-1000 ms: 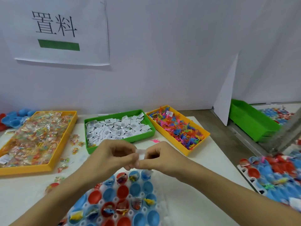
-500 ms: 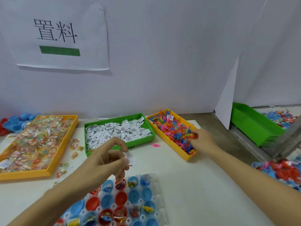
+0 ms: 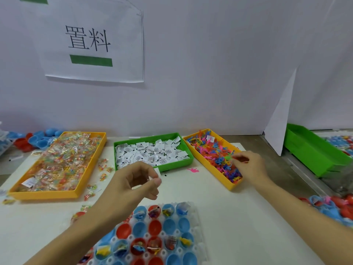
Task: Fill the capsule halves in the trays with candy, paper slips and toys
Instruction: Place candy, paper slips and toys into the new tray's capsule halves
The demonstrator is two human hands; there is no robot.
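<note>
A white tray (image 3: 198, 236) of red and blue capsule halves lies at the near centre; some halves hold candy, slips or toys. My left hand (image 3: 136, 185) hovers above its far edge and pinches a white paper slip (image 3: 158, 172) between thumb and fingers. My right hand (image 3: 248, 166) reaches into the yellow tray of small colourful plastic toys (image 3: 214, 152), its fingers curled on the pile; whether it holds a toy is hidden. A green tray of paper slips (image 3: 152, 151) sits between them, and a yellow tray of wrapped candy (image 3: 57, 165) lies to the left.
Loose candies (image 3: 103, 169) lie scattered on the white table beside the candy tray. A pink toy (image 3: 193, 170) lies on the table. Spare capsule halves (image 3: 36, 140) are heaped far left. A green bin (image 3: 313, 150) and another filled capsule tray (image 3: 334, 207) stand right.
My hands, together over the capsule tray a second ago, have parted. My right hand has moved into the toy tray; my left stays above the capsule tray with the slip.
</note>
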